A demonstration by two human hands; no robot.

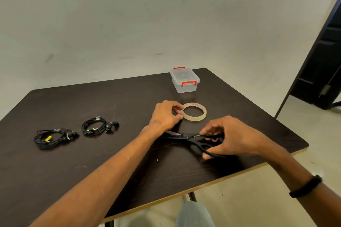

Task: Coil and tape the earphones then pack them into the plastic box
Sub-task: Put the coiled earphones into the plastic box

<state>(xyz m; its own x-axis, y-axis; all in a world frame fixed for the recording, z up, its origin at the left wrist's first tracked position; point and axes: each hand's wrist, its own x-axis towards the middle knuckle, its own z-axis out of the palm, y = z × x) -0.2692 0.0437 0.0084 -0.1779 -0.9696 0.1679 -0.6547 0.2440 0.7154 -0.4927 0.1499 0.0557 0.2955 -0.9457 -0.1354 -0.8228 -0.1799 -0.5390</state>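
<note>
My left hand point(166, 116) pinches the near-left rim of the clear tape roll point(194, 112), thumb and forefinger curled on it, while the roll lies flat on the dark table point(77, 167). My right hand point(230, 138) grips the black scissors point(193, 140) by the handles, fingers curled through and around the loops; the blades point left toward my left wrist and lie low over the table, only slightly parted as far as I can tell.

I judge the step to be freeing a short strip of tape and cutting it. To do that well, I should find the loose end with my thumbnail, peel it up without letting it fold back on itself, and keep the roll pinned so it does not slide. The scissors should come in square to the strip, blades clear of my left fingers.

Two coiled black earphone sets lie well to the left: the nearer earphone coil point(55, 137) and the farther earphone coil point(98, 125), each apparently already bound. The plastic box point(185, 81) stands beyond the tape, lid on, red clips down.
</note>
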